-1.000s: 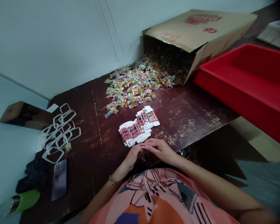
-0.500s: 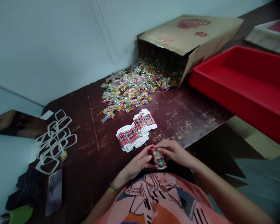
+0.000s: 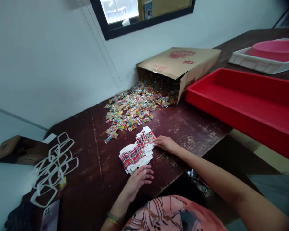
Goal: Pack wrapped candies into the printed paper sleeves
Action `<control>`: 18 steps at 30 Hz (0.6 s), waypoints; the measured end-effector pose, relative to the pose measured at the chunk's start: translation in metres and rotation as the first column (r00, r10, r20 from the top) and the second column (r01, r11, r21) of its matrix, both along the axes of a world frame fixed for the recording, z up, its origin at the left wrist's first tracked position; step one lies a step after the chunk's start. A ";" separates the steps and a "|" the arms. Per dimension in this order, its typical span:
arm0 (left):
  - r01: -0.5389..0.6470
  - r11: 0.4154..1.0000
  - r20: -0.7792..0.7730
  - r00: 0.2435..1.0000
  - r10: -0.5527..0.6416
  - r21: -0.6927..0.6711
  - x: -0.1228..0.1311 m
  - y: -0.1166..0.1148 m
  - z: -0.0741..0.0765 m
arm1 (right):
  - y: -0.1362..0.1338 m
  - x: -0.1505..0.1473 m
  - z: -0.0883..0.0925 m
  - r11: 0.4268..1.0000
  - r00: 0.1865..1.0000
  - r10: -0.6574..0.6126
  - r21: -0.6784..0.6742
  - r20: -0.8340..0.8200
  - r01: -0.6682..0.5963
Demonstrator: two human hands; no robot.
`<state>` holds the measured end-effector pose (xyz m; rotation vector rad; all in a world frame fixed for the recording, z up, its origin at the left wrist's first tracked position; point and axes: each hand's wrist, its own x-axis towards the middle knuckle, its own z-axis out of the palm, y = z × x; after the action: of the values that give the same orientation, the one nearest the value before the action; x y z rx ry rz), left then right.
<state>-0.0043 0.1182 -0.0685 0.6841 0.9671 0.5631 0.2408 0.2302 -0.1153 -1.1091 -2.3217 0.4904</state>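
Note:
A fanned row of small flat printed cartons [image 3: 136, 154], red with white flaps, lies on the dark table in front of me. My right hand [image 3: 167, 144] reaches to the row's far right end, its fingertips closed at the edge of the outermost carton [image 3: 150, 137]. Just below the near end of the row, my left hand [image 3: 139, 181] is open with fingers apart and holds nothing. Beyond the cartons spreads a heap of clear packets of colourful sweets [image 3: 132, 107], spilling from a tipped cardboard box [image 3: 180, 61].
A red tray [image 3: 243, 106] juts over the table's right edge, with a white crate [image 3: 252, 64] behind. To the left are white looped bands [image 3: 55, 166], a phone [image 3: 50, 216], dark cloth [image 3: 20, 216] and a brown box [image 3: 21, 149]. Shiny packets [image 3: 203, 186] show below the table edge.
The small colourful carton that both hands held near my lap is out of them. My right hand has moved forward to the row; my left has opened beside it. The view has tilted up.

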 end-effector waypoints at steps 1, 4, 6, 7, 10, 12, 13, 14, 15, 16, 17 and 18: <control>-0.026 0.999 0.031 0.999 0.027 -0.018 -0.001 0.000 0.000 | -0.011 -0.003 0.005 1.000 0.999 -0.017 0.015 -0.029 0.017; -0.121 0.986 0.187 0.972 0.141 -0.115 0.000 0.004 -0.001 | -0.065 -0.027 0.021 0.995 0.982 0.036 0.097 -0.186 -0.018; -0.181 0.973 0.222 0.952 0.211 -0.147 0.004 0.006 0.000 | -0.102 -0.046 0.031 0.971 0.951 0.209 0.164 -0.226 -0.175; -0.201 0.970 0.199 0.954 0.225 -0.137 0.007 0.005 0.001 | -0.116 -0.054 0.034 0.964 0.941 0.248 0.153 -0.229 -0.217; -0.143 0.987 0.048 0.988 0.147 -0.072 0.014 -0.001 0.001 | -0.131 -0.063 0.040 0.998 0.959 0.066 0.023 -0.277 -0.063; -0.046 0.998 -0.063 0.997 0.043 -0.048 0.018 -0.009 -0.003 | -0.127 -0.063 0.041 0.990 0.944 -0.107 -0.121 -0.312 0.072; -0.002 0.999 -0.109 0.994 -0.003 -0.046 0.019 -0.012 -0.007 | -0.124 -0.063 0.042 0.974 0.927 -0.162 -0.203 -0.337 0.096; 0.033 0.998 -0.141 0.989 -0.039 -0.047 0.020 -0.014 -0.011 | -0.121 -0.063 0.042 0.956 0.912 -0.186 -0.283 -0.366 0.082; 0.059 0.997 -0.151 0.986 -0.066 -0.044 0.020 -0.015 -0.016 | -0.119 -0.062 0.044 0.935 0.900 -0.186 -0.352 -0.393 0.039; 0.085 0.996 -0.141 0.986 -0.089 -0.035 0.020 -0.015 -0.019 | -0.117 -0.062 0.046 0.912 0.892 -0.175 -0.410 -0.416 -0.012; 0.115 0.993 -0.120 0.986 -0.115 -0.008 0.020 -0.014 -0.022 | -0.116 -0.061 0.049 0.886 0.889 -0.154 -0.458 -0.431 -0.068; 0.152 0.988 -0.099 0.984 -0.149 0.033 0.020 -0.012 -0.023 | -0.114 -0.060 0.053 0.857 0.888 -0.123 -0.498 -0.443 -0.130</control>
<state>0.0157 0.1061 -0.0911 0.8192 0.9869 0.4199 0.1811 0.1161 -0.0619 -1.0614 -1.8047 1.2916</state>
